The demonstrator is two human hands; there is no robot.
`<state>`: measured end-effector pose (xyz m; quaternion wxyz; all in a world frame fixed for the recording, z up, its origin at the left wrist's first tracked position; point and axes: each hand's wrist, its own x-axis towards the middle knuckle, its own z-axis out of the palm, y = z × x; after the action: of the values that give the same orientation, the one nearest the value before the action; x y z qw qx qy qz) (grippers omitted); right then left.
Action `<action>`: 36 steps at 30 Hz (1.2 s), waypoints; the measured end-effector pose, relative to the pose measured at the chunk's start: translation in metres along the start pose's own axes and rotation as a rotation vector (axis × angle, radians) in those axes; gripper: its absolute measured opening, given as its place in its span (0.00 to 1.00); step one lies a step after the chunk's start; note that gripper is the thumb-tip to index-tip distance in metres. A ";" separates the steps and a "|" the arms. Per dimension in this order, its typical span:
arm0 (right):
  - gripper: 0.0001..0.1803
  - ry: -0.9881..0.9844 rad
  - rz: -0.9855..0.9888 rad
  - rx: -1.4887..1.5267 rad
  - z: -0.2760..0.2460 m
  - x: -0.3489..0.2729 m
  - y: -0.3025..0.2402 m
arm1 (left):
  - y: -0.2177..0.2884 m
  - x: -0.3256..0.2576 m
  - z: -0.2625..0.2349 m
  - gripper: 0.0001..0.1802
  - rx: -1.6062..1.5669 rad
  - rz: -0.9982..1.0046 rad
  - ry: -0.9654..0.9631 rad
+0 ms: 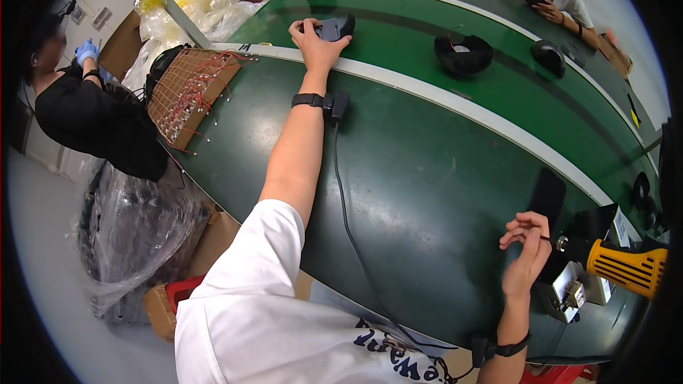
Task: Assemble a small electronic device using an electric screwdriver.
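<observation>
My left hand [318, 46] reaches far out over the green conveyor belt, its fingers and thumb around a dark grey plastic casing [334, 28]. That casing rests on or just above the belt; which one I cannot tell. At the right, my right hand [526, 249] hovers over the dark green table [413, 192], with loosely curled fingers somewhat apart and nothing plainly held. Close beside it, a yellow power tool with a metal nozzle [622, 267] points toward the fingers. Below the tool stands a small metal box-like fixture [569, 295].
A black rounded shell [464, 55] with thin wires and another dark shell [548, 58] lie on the belt. Red-wired parts fill a cardboard tray [188, 96] at left. A cable [348, 220] crosses the table. One person stands left; another sits across, handling a dark part.
</observation>
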<state>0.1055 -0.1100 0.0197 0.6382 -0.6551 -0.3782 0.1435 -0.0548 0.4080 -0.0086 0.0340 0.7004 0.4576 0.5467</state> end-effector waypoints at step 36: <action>0.14 -0.219 0.170 -0.037 0.000 0.003 -0.007 | 0.130 -0.099 0.004 0.19 -0.969 -0.660 -0.397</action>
<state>0.1050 -0.1088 0.0276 0.5662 -0.6769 -0.3914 0.2608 0.0283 0.2676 -0.0113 0.6002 0.5152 0.3347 0.5122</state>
